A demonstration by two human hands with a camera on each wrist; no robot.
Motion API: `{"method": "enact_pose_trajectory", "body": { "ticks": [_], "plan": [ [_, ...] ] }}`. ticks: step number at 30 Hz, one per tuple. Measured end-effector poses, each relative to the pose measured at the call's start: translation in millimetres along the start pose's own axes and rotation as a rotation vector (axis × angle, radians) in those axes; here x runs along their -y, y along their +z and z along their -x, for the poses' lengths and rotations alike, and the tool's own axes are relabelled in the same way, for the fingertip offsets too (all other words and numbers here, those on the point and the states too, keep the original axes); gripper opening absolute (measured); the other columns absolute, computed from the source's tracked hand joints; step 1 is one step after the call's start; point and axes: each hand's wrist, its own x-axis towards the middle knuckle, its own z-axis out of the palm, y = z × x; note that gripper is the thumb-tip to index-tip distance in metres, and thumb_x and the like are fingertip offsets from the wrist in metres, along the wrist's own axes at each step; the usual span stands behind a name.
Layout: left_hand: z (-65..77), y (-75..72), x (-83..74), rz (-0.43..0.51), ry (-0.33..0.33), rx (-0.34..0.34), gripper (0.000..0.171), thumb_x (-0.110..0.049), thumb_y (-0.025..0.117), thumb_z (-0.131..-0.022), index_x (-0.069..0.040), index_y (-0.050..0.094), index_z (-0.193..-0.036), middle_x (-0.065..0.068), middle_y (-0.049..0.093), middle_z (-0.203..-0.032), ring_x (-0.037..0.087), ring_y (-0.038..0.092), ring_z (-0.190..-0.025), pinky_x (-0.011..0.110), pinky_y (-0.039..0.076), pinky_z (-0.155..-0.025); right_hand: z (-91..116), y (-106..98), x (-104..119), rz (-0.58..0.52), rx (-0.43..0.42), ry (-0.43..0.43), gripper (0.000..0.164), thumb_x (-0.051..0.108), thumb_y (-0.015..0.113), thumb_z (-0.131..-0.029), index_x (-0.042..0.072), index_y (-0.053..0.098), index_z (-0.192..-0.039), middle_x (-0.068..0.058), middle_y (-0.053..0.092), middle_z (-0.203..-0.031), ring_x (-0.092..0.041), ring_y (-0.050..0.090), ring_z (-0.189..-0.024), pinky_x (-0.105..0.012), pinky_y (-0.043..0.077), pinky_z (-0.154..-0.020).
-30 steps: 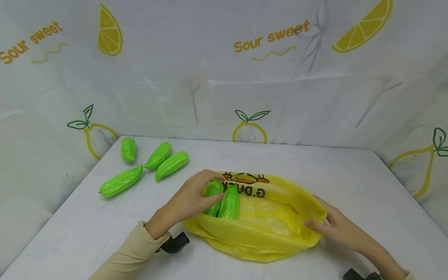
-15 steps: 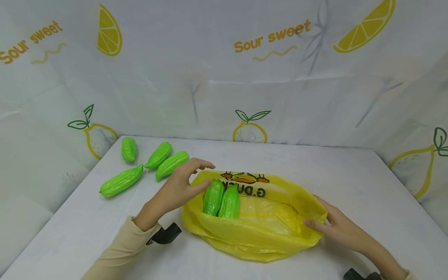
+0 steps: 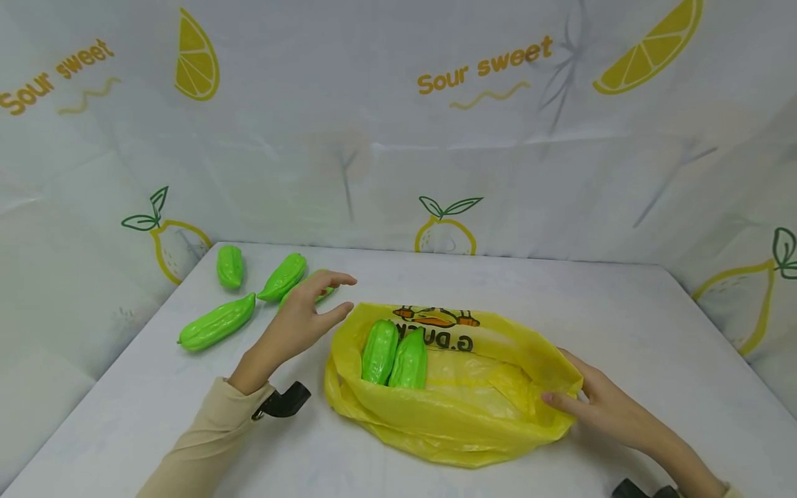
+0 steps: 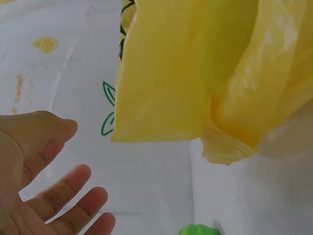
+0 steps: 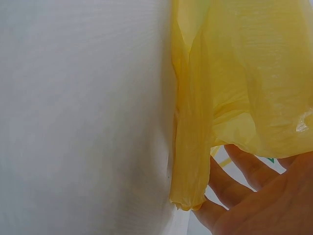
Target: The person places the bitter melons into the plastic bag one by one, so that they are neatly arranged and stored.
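A yellow plastic bag (image 3: 461, 432) lies with its mouth spread wide. Two green bitter melons, one at the left (image 3: 378, 353) and one beside it (image 3: 409, 361), rest inside its left end. My right hand (image 3: 613, 408) holds the bag's right rim, thumb inside and fingers outside; the right wrist view shows those fingers behind the yellow film (image 5: 230, 98). Just left of the bag, my left hand (image 3: 295, 325) hovers with nothing in it, fingers parted from the thumb. It partly covers a bitter melon (image 3: 326, 293) on the table.
More bitter melons lie at the table's back left: one long one (image 3: 216, 323), one near the corner (image 3: 230, 268) and one (image 3: 283, 277) close to the left hand. A white cloth printed with lemons (image 3: 280, 138) stands behind the white table (image 3: 498, 277).
My left hand has withdrawn from the bitter melon in the bag and moved left, out past the bag's left edge. The right hand keeps its place on the rim.
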Motion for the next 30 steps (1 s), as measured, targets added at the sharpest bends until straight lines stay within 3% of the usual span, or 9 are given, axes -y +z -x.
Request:
{"method": "enact_pose_trajectory", "body": {
  "ticks": [2,3,8,13,19,30],
  "plan": [
    [-0.2,-0.4,4.5,0.002,-0.016,-0.005,0.037,-0.007,0.072,-0.090,-0.007,0.063,-0.125,0.009,0.064,-0.127,0.030,0.060,-0.116,0.049,0.050,-0.100,0.4,0.0,0.1,0.001,-0.003,0.002,0.059,0.024,0.066,-0.095,0.006,0.043,-0.146,-0.017,0.054,-0.143,-0.003,0.046,-0.126,-0.076,0.039,-0.093],
    [-0.2,-0.6,6.1,0.004,-0.024,-0.006,0.037,-0.006,0.072,-0.090,-0.007,0.063,-0.125,0.010,0.064,-0.127,0.031,0.060,-0.116,0.049,0.050,-0.100,0.3,0.0,-0.1,0.000,0.000,-0.003,0.059,0.023,0.065,-0.095,0.005,0.042,-0.146,-0.018,0.053,-0.143,-0.005,0.046,-0.127,-0.076,0.039,-0.093],
    [-0.6,-0.6,13.9,0.001,-0.042,-0.001,0.036,-0.006,0.071,-0.090,-0.006,0.063,-0.125,0.012,0.063,-0.127,0.032,0.059,-0.116,0.051,0.050,-0.100,-0.9,0.3,-0.1,0.001,0.013,-0.010,0.061,0.022,0.065,-0.095,0.003,0.040,-0.148,-0.023,0.051,-0.144,-0.040,0.048,-0.129,-0.077,0.038,-0.092],
    [-0.1,-1.6,22.1,0.003,-0.071,0.008,0.037,-0.007,0.070,-0.091,-0.004,0.061,-0.127,0.015,0.062,-0.129,0.037,0.056,-0.120,0.054,0.047,-0.103,-0.4,0.2,0.6,-0.010,0.011,0.012,0.062,0.023,0.065,-0.095,0.004,0.040,-0.148,-0.020,0.050,-0.145,-0.037,0.046,-0.129,-0.077,0.037,-0.093],
    [0.0,-3.0,36.6,-0.027,-0.124,0.007,0.038,-0.007,0.069,-0.091,-0.001,0.060,-0.128,0.018,0.060,-0.132,0.039,0.053,-0.125,0.056,0.044,-0.105,-0.9,0.2,0.7,-0.012,0.018,-0.001,0.061,0.021,0.065,-0.096,0.001,0.039,-0.148,-0.025,0.049,-0.145,-0.048,0.045,-0.130,-0.078,0.036,-0.092],
    [-1.2,-5.5,50.0,-0.070,-0.190,-0.001,0.041,-0.004,0.068,-0.091,0.000,0.059,-0.130,0.022,0.056,-0.137,0.040,0.045,-0.135,0.057,0.036,-0.113,-1.3,0.1,1.6,-0.005,0.022,0.003,0.064,0.020,0.065,-0.095,-0.002,0.037,-0.148,-0.028,0.047,-0.146,-0.053,0.043,-0.131,-0.079,0.035,-0.092]
  ]
}}
